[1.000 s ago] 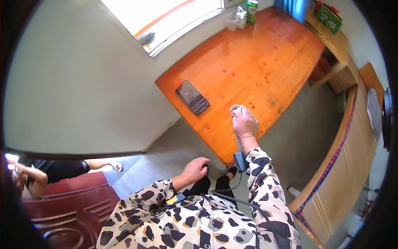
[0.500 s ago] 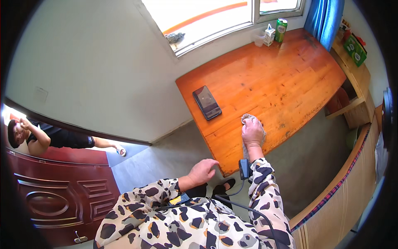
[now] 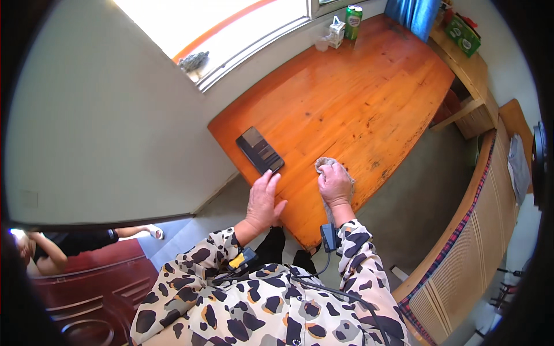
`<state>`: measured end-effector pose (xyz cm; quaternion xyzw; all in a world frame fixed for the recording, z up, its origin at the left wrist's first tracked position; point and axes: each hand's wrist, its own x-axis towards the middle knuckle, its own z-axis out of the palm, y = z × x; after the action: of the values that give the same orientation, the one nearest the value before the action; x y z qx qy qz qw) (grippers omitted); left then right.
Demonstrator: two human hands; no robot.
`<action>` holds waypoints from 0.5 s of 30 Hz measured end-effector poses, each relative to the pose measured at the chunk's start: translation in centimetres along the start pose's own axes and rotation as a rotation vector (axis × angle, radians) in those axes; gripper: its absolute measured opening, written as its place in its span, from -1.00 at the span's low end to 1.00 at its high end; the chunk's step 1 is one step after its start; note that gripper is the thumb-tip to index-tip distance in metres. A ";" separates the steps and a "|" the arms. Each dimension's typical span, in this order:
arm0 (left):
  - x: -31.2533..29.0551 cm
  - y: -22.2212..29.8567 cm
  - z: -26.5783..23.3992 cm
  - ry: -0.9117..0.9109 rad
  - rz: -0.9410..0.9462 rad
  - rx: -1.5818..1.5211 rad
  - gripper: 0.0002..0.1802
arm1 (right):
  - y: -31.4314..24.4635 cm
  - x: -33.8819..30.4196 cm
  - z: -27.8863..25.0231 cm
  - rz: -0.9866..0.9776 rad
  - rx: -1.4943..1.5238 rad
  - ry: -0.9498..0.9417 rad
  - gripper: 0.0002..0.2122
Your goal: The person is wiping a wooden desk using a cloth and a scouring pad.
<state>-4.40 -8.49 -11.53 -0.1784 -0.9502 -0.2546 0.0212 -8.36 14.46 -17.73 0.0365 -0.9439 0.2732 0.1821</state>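
My right hand [image 3: 334, 185] is closed round a grey cloth [image 3: 328, 162] and presses it on the wooden table [image 3: 346, 109] near its front edge. Part of the cloth hangs down past my wrist. At the table's near left edge, my left hand [image 3: 263, 202] has its fingers stretched out, with nothing in it. Its fingertips come up to the lower end of a dark smartphone [image 3: 259, 150], which lies flat on the table. Whether they touch the phone I cannot tell.
A green can [image 3: 352, 23], a small carton [image 3: 336, 32] and a clear plastic cup [image 3: 322, 41] stand at the table's far end by the window. To the right are a wooden shelf [image 3: 461, 63] and a bench [image 3: 461, 236]. Another person [image 3: 75, 248] is beyond the doorway at left.
My left hand has moved up and forward to the phone, its fingers now stretched out. The right hand still holds the cloth at about the same spot. The view has shifted to the right.
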 end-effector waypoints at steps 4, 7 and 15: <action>1.0 0.5 -0.1 -0.092 0.134 -0.041 -0.11 | -0.4 0.1 0.1 0.055 -0.018 0.032 -0.83; 2.7 -0.8 -0.9 -0.087 0.128 0.000 -0.08 | -0.7 0.7 -0.4 0.123 -0.009 0.038 -0.84; 5.0 -3.9 -2.1 -0.158 0.212 0.122 0.02 | -0.6 0.6 -0.7 0.126 -0.053 0.075 -0.85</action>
<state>-10.60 -11.05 -10.92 -0.2954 -0.9385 -0.1777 -0.0163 -8.58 14.28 -16.67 -0.0382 -0.9436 0.2605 0.2006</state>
